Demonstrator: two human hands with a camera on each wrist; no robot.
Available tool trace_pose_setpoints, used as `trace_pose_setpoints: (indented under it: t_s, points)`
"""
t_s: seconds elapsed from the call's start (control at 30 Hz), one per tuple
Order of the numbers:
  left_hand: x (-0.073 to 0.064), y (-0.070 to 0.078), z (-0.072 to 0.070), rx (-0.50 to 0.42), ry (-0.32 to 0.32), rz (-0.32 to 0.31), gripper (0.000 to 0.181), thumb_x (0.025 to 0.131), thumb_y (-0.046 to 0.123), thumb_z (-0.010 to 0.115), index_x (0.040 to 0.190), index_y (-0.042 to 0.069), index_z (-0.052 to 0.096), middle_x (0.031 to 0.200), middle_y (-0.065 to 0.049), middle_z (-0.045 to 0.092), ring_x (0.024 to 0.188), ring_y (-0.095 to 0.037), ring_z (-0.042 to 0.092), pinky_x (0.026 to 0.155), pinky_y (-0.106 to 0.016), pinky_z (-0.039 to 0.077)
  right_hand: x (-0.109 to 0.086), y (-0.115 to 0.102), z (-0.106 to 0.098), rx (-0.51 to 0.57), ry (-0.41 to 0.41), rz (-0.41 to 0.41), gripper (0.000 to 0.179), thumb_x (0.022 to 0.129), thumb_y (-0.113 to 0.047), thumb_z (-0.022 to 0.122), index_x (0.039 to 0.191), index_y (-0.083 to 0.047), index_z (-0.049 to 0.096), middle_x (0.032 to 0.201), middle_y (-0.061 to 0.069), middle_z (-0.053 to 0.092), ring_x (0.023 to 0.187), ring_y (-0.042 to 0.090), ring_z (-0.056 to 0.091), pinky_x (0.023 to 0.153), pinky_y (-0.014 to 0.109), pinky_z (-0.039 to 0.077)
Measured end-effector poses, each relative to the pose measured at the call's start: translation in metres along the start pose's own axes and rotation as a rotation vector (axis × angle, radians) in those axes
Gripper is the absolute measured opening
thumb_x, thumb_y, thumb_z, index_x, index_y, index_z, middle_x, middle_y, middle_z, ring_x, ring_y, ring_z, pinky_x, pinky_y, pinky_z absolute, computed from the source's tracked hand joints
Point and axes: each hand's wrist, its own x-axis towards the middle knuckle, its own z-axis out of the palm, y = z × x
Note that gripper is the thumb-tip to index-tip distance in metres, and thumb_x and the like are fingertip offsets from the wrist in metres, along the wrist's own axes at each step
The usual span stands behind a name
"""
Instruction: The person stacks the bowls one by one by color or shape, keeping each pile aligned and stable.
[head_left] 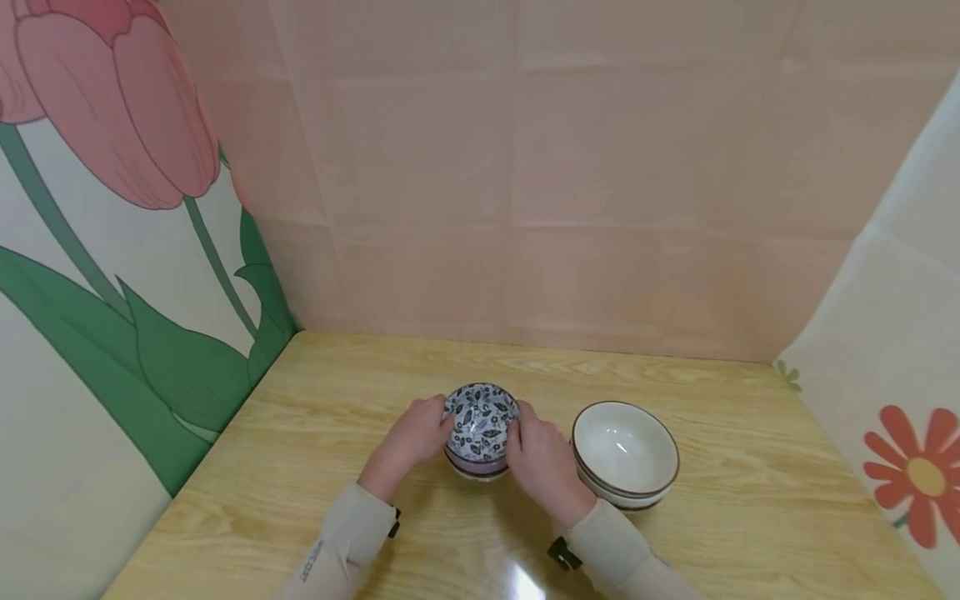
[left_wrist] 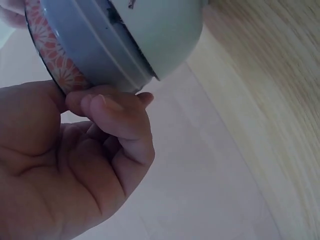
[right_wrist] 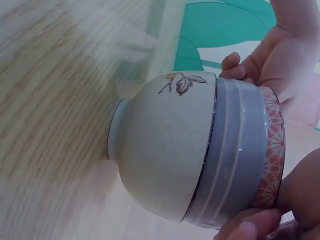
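A small bowl (head_left: 480, 423) with a dark leaf-and-flower pattern inside sits in the mouth of a pale bowl (right_wrist: 160, 142) that has a brown leaf drawing on its side. Outside, the upper bowl is grey-blue and ribbed, with a red floral band (right_wrist: 270, 150) under its rim. My left hand (head_left: 417, 432) pinches the upper bowl's left rim, thumb and fingers bent at the edge. On the opposite side, my right hand (head_left: 546, 460) grips the same rim. The lower bowl's foot is close over the wooden table.
To the right of my right hand stands a stack of white bowls (head_left: 626, 450) with brown rims. The wooden table (head_left: 337, 392) meets a pinkish backdrop behind, and printed flower cloths (head_left: 165, 350) hang at both sides.
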Motion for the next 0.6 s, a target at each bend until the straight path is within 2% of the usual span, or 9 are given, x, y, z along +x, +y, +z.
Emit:
trace_pose_setpoints:
  t_s: [0.13, 0.23, 0.33, 0.5, 0.6]
  points:
    - [-0.0012, 0.0007, -0.0015, 0.005, -0.024, -0.007, 0.022, 0.102, 0.011, 0.050, 0.109, -0.007, 0.060, 0.075, -0.008, 0.055, 0.059, -0.016, 0.051, 0.048, -0.028, 0.045, 0.0019, 0.0015, 0.0005, 0.077, -0.017, 0.004, 0.039, 0.100, -0.014, 0.050, 0.131, 0.008, 0.055, 0.110, 0.027, 0.069, 0.092, 0.034, 0.070, 0.073, 0.051, 0.058]
    - [-0.0026, 0.0015, -0.0025, 0.004, -0.042, -0.007, 0.022, 0.102, 0.011, 0.049, 0.110, -0.007, 0.059, 0.074, -0.007, 0.054, 0.058, -0.015, 0.050, 0.048, -0.027, 0.044, 0.0025, 0.0022, 0.0008, 0.113, -0.026, 0.006, 0.039, 0.099, -0.012, 0.050, 0.131, 0.010, 0.055, 0.112, 0.027, 0.068, 0.095, 0.032, 0.069, 0.078, 0.050, 0.058]
    - [-0.0038, 0.0024, -0.0024, 0.005, -0.053, -0.004, 0.024, 0.102, 0.011, 0.047, 0.114, -0.008, 0.058, 0.072, -0.007, 0.053, 0.057, -0.015, 0.049, 0.047, -0.027, 0.043, 0.0025, 0.0027, 0.0008, 0.109, -0.023, 0.003, 0.039, 0.099, -0.012, 0.050, 0.129, 0.010, 0.056, 0.110, 0.027, 0.069, 0.091, 0.031, 0.070, 0.075, 0.049, 0.058]
    - [-0.0033, 0.0035, -0.0003, 0.017, -0.056, 0.002, 0.031, 0.104, 0.012, 0.042, 0.122, -0.012, 0.053, 0.073, -0.008, 0.055, 0.057, -0.016, 0.050, 0.048, -0.029, 0.045, 0.0028, 0.0021, 0.0001, 0.070, 0.004, -0.005, 0.036, 0.097, -0.012, 0.051, 0.126, 0.009, 0.058, 0.097, 0.024, 0.070, 0.075, 0.027, 0.066, 0.062, 0.046, 0.055]
    - [-0.0015, 0.0034, 0.0007, 0.025, -0.066, -0.010, 0.038, 0.105, 0.013, 0.040, 0.130, -0.015, 0.048, 0.087, -0.017, 0.063, 0.063, -0.018, 0.054, 0.052, -0.031, 0.048, 0.0030, 0.0004, -0.0009, 0.053, 0.012, -0.005, 0.035, 0.096, -0.012, 0.052, 0.124, 0.009, 0.059, 0.095, 0.024, 0.071, 0.073, 0.027, 0.067, 0.060, 0.045, 0.055]
